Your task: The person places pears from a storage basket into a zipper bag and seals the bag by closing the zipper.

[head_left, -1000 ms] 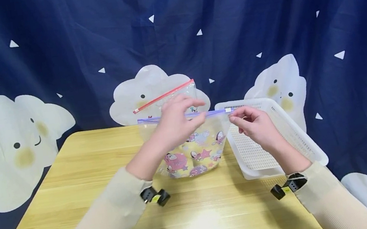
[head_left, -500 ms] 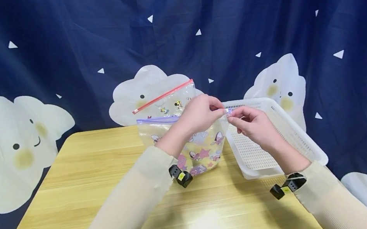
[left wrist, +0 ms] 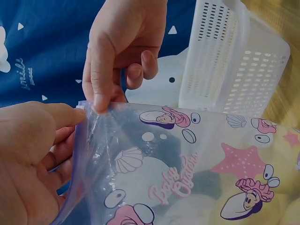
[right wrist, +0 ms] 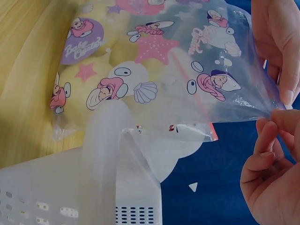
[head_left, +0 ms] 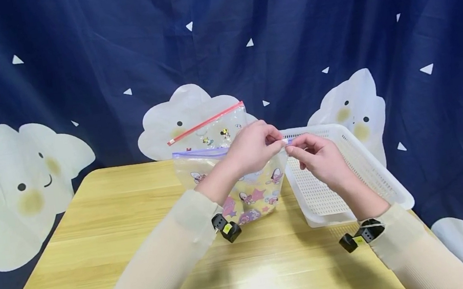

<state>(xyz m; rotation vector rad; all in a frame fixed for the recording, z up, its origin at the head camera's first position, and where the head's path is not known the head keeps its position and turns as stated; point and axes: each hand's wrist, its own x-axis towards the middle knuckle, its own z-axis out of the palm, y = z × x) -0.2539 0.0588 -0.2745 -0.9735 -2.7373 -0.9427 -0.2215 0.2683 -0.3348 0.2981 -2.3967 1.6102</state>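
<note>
A clear zip bag [head_left: 261, 194] with pink and purple cartoon prints stands on the wooden table, with pale yellow contents that I cannot make out. Along its top runs a purple zip strip [head_left: 201, 153] with a small white slider [left wrist: 80, 109] at the right end. My left hand [head_left: 254, 146] pinches the strip at the slider between thumb and fingers, hiding part of it. Right beside it, my right hand [head_left: 319, 157] pinches the bag's top right corner. In the right wrist view, the thumbs of both hands nearly meet at that corner.
Behind the bag, a second clear bag [head_left: 216, 129] with a red zip strip stands partly hidden. A white perforated plastic basket [head_left: 378, 178] sits at the right under my right hand. A dark blue curtain [head_left: 274, 5] with clouds hangs behind the table [head_left: 113, 220].
My left hand has moved right from over the bag's middle to the zip's right end and now pinches it there. My right hand has stayed at the corner.
</note>
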